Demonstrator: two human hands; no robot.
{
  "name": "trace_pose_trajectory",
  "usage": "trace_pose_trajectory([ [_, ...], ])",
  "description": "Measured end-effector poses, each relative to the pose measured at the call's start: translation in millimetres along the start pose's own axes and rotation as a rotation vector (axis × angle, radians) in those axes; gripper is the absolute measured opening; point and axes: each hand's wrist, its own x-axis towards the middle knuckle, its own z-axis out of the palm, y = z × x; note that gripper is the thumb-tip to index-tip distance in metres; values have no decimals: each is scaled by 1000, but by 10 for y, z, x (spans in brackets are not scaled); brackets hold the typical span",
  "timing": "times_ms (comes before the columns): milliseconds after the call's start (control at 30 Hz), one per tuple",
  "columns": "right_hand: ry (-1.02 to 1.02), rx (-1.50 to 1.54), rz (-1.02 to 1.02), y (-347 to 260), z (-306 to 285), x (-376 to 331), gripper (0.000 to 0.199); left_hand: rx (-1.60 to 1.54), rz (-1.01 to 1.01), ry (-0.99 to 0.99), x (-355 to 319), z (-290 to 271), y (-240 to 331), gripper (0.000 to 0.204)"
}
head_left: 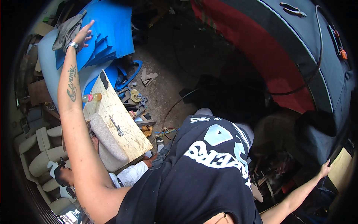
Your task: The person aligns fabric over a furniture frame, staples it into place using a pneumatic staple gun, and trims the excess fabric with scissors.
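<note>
Two arms outstretched, left hand (83, 35) fingers apart over blue foam sheets (112, 33), right hand (325, 170) fingers curled on dark cushion edge (335, 123).

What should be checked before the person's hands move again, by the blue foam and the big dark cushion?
1. Left hand is free to grasp: ok, it is open, fingers spread at the stacked blue foam sheets.
2. Grey cloth is off the foam: not ok, it lies on the stack beside that hand.
3. Right hand has a firm hold: cannot tell, it rests at the edge of the dark upholstered piece, fingers unclear.
4. Scissors are out of the way: ok, they lie flat on the wooden board.
5. Bottle is steady: cannot tell, it lies at the board's edge.
</note>
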Motion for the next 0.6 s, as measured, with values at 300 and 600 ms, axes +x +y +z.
trace_pose_trajectory([
  [300,-57,140,77,-170,-15,44,67,-1086,290,-61,-573,-72,390,98],
  [600,-165,410,387,-66,93,-7,61,-600,861,134,-1130,364,858,73],
])
